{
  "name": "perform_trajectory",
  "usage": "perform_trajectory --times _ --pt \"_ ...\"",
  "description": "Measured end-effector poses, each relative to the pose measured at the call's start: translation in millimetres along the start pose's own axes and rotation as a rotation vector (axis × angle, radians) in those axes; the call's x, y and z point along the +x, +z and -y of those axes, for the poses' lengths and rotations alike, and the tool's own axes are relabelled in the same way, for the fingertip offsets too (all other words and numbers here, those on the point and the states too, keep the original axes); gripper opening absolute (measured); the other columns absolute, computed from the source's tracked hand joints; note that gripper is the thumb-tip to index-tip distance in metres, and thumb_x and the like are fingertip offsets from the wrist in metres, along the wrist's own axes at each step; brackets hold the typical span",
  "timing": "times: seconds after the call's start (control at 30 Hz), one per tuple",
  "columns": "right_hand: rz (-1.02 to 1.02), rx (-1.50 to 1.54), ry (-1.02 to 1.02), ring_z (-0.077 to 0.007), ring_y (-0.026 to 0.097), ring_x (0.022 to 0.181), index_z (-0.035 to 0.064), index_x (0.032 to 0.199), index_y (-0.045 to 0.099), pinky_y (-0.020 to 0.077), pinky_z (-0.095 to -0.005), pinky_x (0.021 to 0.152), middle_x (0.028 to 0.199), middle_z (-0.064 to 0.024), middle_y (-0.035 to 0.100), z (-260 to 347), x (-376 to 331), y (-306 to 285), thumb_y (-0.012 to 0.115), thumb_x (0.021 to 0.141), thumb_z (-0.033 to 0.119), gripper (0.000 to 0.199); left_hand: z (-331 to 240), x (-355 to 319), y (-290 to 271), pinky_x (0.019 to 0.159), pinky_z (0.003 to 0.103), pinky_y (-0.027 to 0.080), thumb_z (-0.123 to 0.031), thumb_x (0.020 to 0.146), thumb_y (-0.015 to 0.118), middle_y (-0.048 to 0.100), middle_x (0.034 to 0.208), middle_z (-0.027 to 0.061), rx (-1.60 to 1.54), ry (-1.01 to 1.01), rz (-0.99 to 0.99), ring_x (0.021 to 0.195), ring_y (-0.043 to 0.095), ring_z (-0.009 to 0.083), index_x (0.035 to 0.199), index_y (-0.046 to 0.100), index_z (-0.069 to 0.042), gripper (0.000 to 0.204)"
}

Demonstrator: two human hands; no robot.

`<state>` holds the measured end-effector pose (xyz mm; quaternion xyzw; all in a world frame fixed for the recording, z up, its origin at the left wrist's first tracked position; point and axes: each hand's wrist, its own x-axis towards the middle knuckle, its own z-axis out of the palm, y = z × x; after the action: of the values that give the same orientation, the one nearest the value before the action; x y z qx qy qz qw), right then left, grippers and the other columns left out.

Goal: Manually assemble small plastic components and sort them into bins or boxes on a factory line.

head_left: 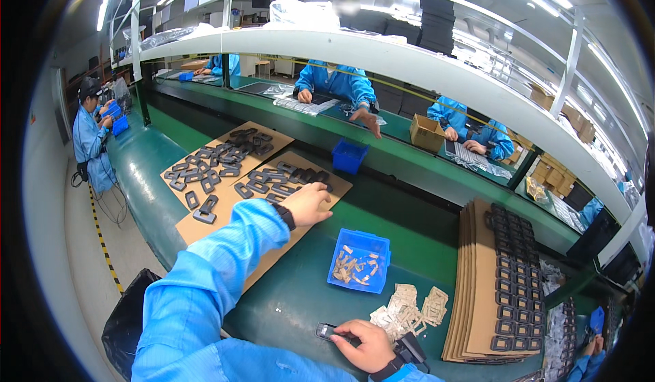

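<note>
My left arm stretches out over a cardboard sheet, and my left hand hovers by the near edge of a group of black plastic frames. Its fingers look apart and nothing shows in them. At the front of the bench my right hand grips a small black plastic frame between thumb and fingers. Beside that hand lies a pile of beige flat pieces. Farther off stands a blue bin holding small beige scraps.
More black frames lie on a second cardboard sheet. To the right, stacked cardboard sheets carry rows of black frames. Another blue bin stands farther back. Co-workers in blue sit across the bench, beneath a white shelf.
</note>
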<state>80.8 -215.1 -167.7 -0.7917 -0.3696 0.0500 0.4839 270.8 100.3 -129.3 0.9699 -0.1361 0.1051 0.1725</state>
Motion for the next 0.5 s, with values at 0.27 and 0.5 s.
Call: perform_trajectory --times 0.27,0.5 --pt "-0.192 0.169 -0.058 -0.0227 0.071 0.075 0.0016 0.091 0.072 0.0557 -0.0298 0.068 0.088 -0.0113 0.073 8.8 -2.1 -11.7 0.076 0.083 0.006 0.01 44.7 107.0 50.6 0.112 0.044 0.039 -0.025 0.081 0.071 0.04 0.152 0.0146 0.286 -0.14 -0.153 0.141 0.036 0.0337 0.133 0.056 -0.008 0.056" --pt "-0.384 0.229 0.016 -0.0141 0.061 0.065 0.0009 0.088 0.071 0.0469 -0.0258 0.059 0.078 -0.0075 0.067 10.6 -1.0 -29.6 0.074 0.085 0.003 0.005 45.0 154.9 64.9 0.119 0.051 0.026 -0.014 0.093 0.053 0.015 0.167 -0.0001 0.423 -0.289 -0.034 0.154 0.011 0.0249 0.159 0.02 -0.017 0.073"
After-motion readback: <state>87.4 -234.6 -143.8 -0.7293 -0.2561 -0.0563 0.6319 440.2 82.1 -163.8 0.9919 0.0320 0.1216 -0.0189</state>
